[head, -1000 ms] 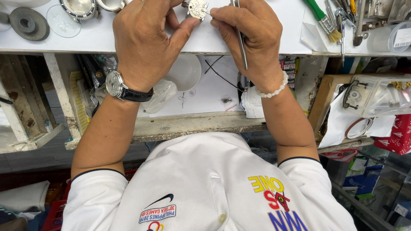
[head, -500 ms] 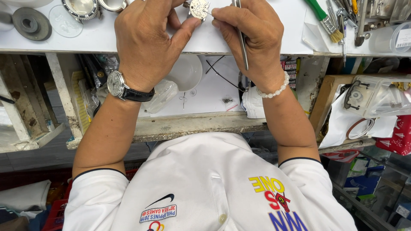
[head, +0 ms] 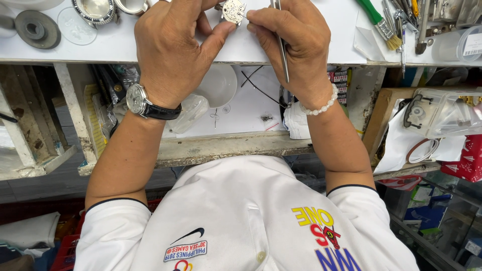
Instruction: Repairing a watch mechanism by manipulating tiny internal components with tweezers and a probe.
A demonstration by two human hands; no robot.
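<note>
The left hand [head: 173,47] is pinching the small round watch movement [head: 233,11] over the white surface [head: 115,47], while the right hand [head: 293,42], just beside it, is holding thin tweezers [head: 282,50] whose length is running toward the person.

Bright, even light from above washes the white counter [head: 311,47] near its front edge almost to glare, w/ only soft short shadows under the left hand [head: 173,47] and right hand [head: 293,45]. Below the counter's front edge the shelf recess and lower left corner go dim, detail muddy there. Focus is sharp in the centre; straight edges bow a bit toward the frame sides, wide-lens look, and the clear plastic box [head: 442,113] at right shows small glints, possibly slightly soft.
</note>
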